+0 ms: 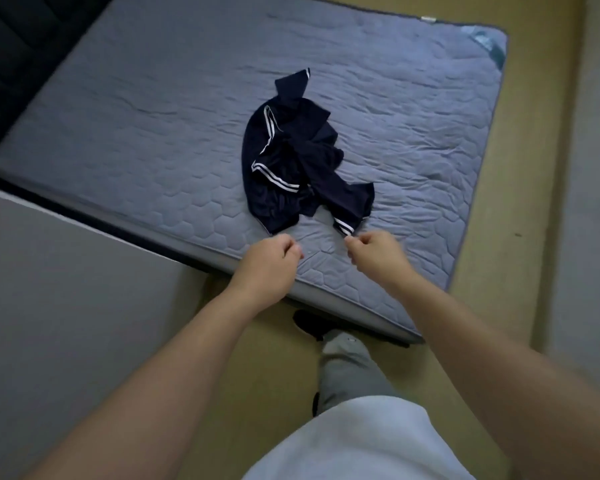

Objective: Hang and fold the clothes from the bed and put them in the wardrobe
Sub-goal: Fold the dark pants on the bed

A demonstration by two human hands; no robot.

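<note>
One crumpled navy garment [291, 161] mid-frame on mattress [118, 116], long axis running up-frame. Right hand [378, 249] nearest, curled at striped hem [344, 229], pinch unclear; left hand [274, 258] curled, empty, just below garment.

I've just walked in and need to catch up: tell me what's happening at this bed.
A person stands at the edge of the grey quilted mattress, both bare arms stretched out over it. One crumpled dark navy garment with white stripes lies on it, not yet folded or hung. The left hand hovers near its near edge with fingers curled, holding nothing. The right hand has its fingertips at the striped cuff; whether it already pinches it cannot be told.
</note>
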